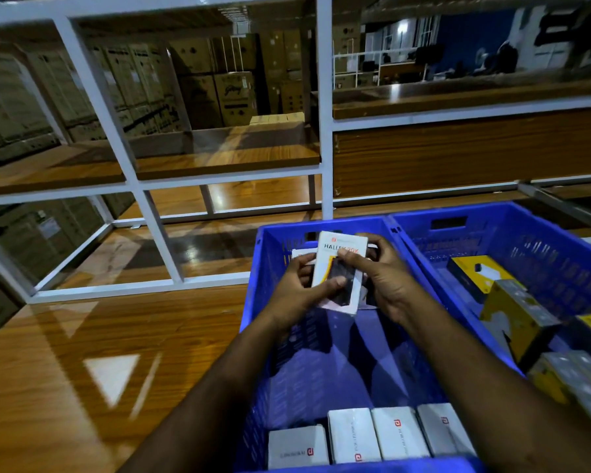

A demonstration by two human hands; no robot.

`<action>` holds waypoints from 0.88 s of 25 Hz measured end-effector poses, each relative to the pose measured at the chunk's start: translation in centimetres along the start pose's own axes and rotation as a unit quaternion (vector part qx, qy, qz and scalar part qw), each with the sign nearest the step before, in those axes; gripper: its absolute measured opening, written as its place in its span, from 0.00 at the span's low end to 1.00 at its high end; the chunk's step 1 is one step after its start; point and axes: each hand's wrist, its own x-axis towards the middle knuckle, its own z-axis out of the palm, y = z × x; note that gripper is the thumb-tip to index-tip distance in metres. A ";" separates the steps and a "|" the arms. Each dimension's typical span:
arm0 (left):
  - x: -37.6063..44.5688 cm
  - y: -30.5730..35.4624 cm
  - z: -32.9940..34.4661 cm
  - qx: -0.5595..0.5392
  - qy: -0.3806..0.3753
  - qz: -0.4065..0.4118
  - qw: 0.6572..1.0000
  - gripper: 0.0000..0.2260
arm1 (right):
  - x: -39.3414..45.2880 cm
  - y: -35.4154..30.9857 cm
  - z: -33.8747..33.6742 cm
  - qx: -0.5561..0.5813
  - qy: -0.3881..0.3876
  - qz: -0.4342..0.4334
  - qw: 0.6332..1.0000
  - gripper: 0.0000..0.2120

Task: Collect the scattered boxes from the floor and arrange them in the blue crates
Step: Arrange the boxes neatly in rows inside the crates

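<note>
Head view: one camera, looking down at both hands.
Step advice: lower the white box [338, 271] upright and square against the far wall of the left blue crate [263, 268], I judge.
Box position: above the crate's far end, between both hands.
Left hand [299, 295] grip: pinching the box's left edge.
Right hand [386, 281] grip: fingers curled over its right side.
Neighbours: white boxes [372, 435] line the near wall.
</note>
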 end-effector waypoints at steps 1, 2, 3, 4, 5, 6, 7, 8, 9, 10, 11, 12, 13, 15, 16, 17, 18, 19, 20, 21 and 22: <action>0.0 0.0 0.1 0.069 0.032 0.025 0.997 0.32 | 0.0 0.2 0.0 -0.029 0.009 -0.020 0.999 0.25; 0.0 -0.2 0.2 0.136 0.059 0.051 0.988 0.35 | -0.1 0.3 0.1 -0.058 0.016 -0.037 0.998 0.27; 0.0 -0.4 0.5 0.201 0.082 0.071 0.974 0.37 | -0.2 0.4 0.3 -0.084 0.023 -0.049 0.995 0.28; 0.1 -0.8 0.8 0.257 0.103 0.080 0.958 0.37 | -0.3 0.5 0.4 -0.109 0.027 -0.057 0.992 0.28; 0.3 -1.0 1.2 0.295 0.124 0.081 0.944 0.37 | -0.4 0.5 0.5 -0.130 0.027 -0.062 0.989 0.28; 0.5 -1.2 1.6 0.322 0.141 0.080 0.933 0.35 | -0.5 0.5 0.5 -0.139 0.023 -0.063 0.988 0.28; 0.5 -1.2 2.1 0.344 0.150 0.078 0.924 0.34 | -0.4 0.3 0.4 -0.130 0.019 -0.062 0.989 0.27; 0.8 -1.3 2.5 0.360 0.162 0.069 0.916 0.32 | -0.2 0.1 0.3 -0.109 0.021 -0.058 0.992 0.25; 1.1 -1.5 2.7 0.365 0.176 0.045 0.913 0.31 | 0.1 -0.2 0.1 -0.081 0.036 -0.051 0.995 0.22; 1.3 -1.7 3.0 0.352 0.187 0.009 0.917 0.31 | 0.5 -0.6 -0.3 -0.063 0.065 -0.046 0.995 0.18; 2.0 -2.3 3.1 0.328 0.193 -0.034 0.924 0.30 | 0.9 -0.9 -0.8 -0.057 0.103 -0.046 0.992 0.15; 2.8 -3.1 3.2 0.307 0.196 -0.078 0.928 0.30 | 1.1 -1.2 -1.2 -0.055 0.143 -0.050 0.987 0.12; 3.5 -3.6 3.3 0.290 0.200 -0.120 0.928 0.31 | 1.3 -1.3 -1.6 -0.050 0.180 -0.050 0.981 0.10; 5.3 -5.0 3.3 0.288 0.208 -0.168 0.920 0.37 | 1.6 -1.3 -2.2 -0.026 0.230 -0.035 0.972 0.12; 5.9 -5.6 3.6 0.300 0.209 -0.176 0.914 0.40 | 1.7 -1.2 -2.3 -0.008 0.240 -0.024 0.970 0.13; 6.1 -5.8 4.0 0.316 0.209 -0.175 0.909 0.42 | 1.8 -1.0 -2.4 0.007 0.246 -0.012 0.969 0.15; 6.2 -5.8 4.6 0.328 0.217 -0.168 0.904 0.43 | 1.9 -0.9 -2.3 0.017 0.249 -0.003 0.968 0.16; 6.2 -5.9 5.0 0.335 0.229 -0.159 0.900 0.43 | 2.0 -0.7 -2.3 0.020 0.253 0.007 0.967 0.16; 6.3 -6.1 5.5 0.332 0.239 -0.154 0.900 0.42 | 2.1 -0.6 -2.2 0.020 0.257 0.013 0.966 0.17; 6.6 -6.6 6.0 0.322 0.243 -0.148 0.903 0.41 | 2.1 -0.5 -2.2 0.017 0.260 0.016 0.965 0.17; 7.1 -7.2 6.3 0.302 0.245 -0.143 0.910 0.40 | 2.2 -0.4 -2.2 0.016 0.262 0.015 0.965 0.16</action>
